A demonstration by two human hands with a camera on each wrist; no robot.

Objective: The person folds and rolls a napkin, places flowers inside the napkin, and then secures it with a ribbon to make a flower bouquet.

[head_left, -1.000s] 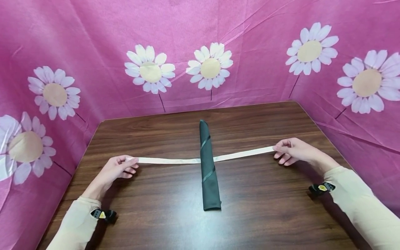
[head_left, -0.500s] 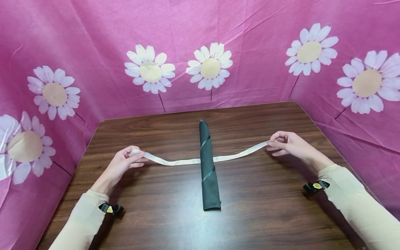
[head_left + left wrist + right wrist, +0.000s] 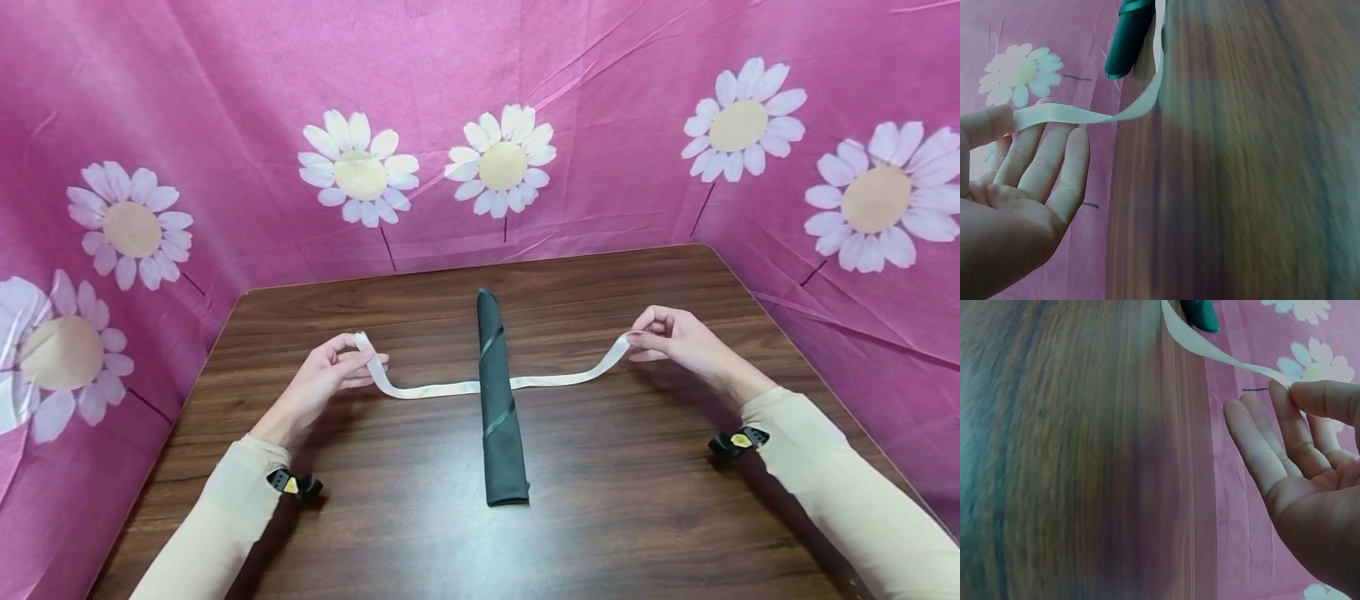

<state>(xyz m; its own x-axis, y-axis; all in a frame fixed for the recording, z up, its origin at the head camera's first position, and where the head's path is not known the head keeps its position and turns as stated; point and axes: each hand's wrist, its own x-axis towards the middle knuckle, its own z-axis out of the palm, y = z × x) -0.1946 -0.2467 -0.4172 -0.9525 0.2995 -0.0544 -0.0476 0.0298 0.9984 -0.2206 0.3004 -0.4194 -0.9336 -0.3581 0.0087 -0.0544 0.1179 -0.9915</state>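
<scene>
A narrow white ribbon [image 3: 442, 390] spans the gap between the two hands, one end in each set of fingers. The left hand [image 3: 330, 372] pinches its end between thumb and fingertips, a short tip sticking up past the thumb; the right hand [image 3: 681, 340] pinches the opposite end the same way. In both hands the lower fingers are loosely bent, clear of the ribbon.

From the fingers the ribbon dips inward in a slack curve at each side and runs low along the surface [image 3: 615, 475], passing under a dark green rolled bundle [image 3: 498, 398] about midway between the hands. The ribbon looks flat, smooth and slightly shiny, with a gentle twist near the left fingers. The bundle is long and slim, smooth, crossed by slanting dark bands, and points away from the person.
</scene>
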